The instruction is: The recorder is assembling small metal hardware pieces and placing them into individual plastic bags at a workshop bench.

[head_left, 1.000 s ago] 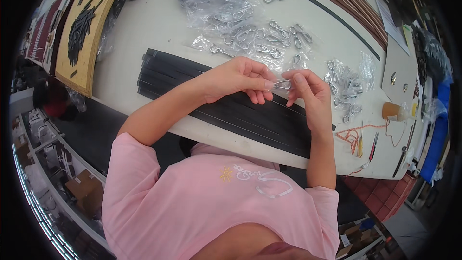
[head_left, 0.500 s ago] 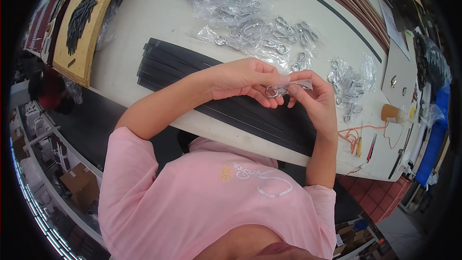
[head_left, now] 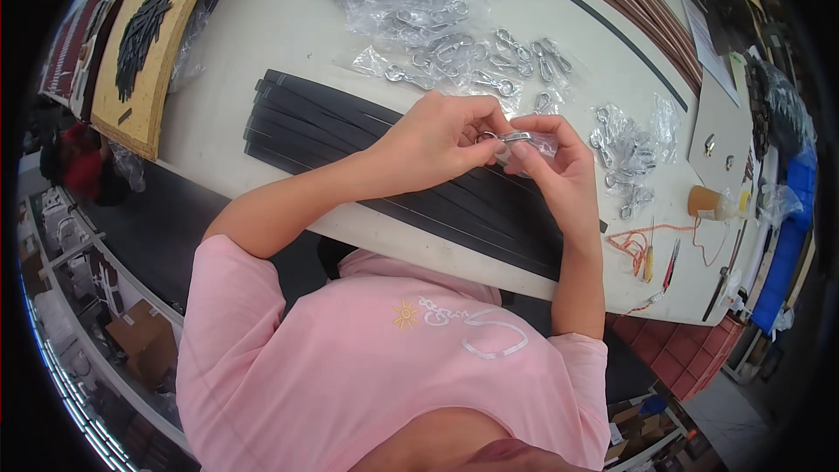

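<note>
Both hands meet over the bundle of black straps (head_left: 323, 114). A shiny metal snap hook (head_left: 516, 136) is between them, partly inside a small clear plastic bag (head_left: 544, 146). My left hand (head_left: 446, 140) pinches the ring end of the hook between thumb and fingers. The bag and the hook's other end are gripped by the thumb and fingers of my right hand (head_left: 564, 166). Fingers cover part of the hook.
Bagged snap hooks (head_left: 454, 48) lie beyond my hands, with more (head_left: 625, 153) to the right. A yellow board (head_left: 166, 61) with short black pieces is at far left. Brown strips (head_left: 651, 0), orange cord (head_left: 625, 240), red-handled tweezers (head_left: 671, 264) and a bottle (head_left: 706, 203) are at right.
My left hand has turned and its fingers have closed on the ring end. The hook's metal body now shows out of the bag, which my right hand still grips.
</note>
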A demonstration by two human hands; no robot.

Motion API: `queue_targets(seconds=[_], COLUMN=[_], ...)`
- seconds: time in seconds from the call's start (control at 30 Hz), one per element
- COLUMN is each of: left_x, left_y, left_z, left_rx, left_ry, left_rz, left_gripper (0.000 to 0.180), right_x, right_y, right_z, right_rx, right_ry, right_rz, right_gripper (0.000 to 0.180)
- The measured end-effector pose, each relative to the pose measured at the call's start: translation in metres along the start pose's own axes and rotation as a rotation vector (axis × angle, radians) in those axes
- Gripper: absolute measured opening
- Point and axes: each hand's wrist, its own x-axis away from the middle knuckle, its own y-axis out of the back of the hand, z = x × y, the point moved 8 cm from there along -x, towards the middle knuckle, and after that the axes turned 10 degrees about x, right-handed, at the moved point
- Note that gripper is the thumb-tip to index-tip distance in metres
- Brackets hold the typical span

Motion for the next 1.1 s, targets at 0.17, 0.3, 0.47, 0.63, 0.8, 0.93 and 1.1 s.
queue_targets(seconds=[0.17, 0.3, 0.47, 0.63, 0.8, 0.93, 1.1], left_x=[-0.001, -0.002, -0.003, -0.005, -0.003, -0.001, -0.002], left_y=[-0.003, -0.011, -0.007, -0.005, -0.008, -0.017, -0.010], left_z=[0.012, 0.023, 0.021, 0.019, 0.018, 0.027, 0.028], left_rx=[0.380, 0.555, 0.507, 0.369, 0.650, 0.720, 0.516], left_ry=[0.338, 0.415, 0.406, 0.262, 0.452, 0.495, 0.399], left_rz=[0.121, 0.251, 0.208, 0.147, 0.189, 0.248, 0.203], left_gripper=[0.030, 0.035, 0.027, 0.022, 0.028, 0.030, 0.026], right_x=[0.000, 0.001, 0.001, 0.001, 0.000, -0.001, 0.000], right_y=[0.004, 0.011, 0.013, 0.007, 0.009, 0.007, 0.006], right_z=[0.003, 0.011, 0.006, -0.001, -0.001, 0.002, 0.008], right_rx=[-0.005, 0.130, 0.054, 0.021, -0.019, 0.060, 0.197], right_ry=[0.077, 0.202, 0.126, 0.035, 0.046, 0.149, 0.233], right_rz=[0.037, 0.011, 0.025, 0.083, 0.109, 0.100, 0.111], right_gripper=[0.019, 0.016, 0.016, 0.018, 0.016, 0.015, 0.019])
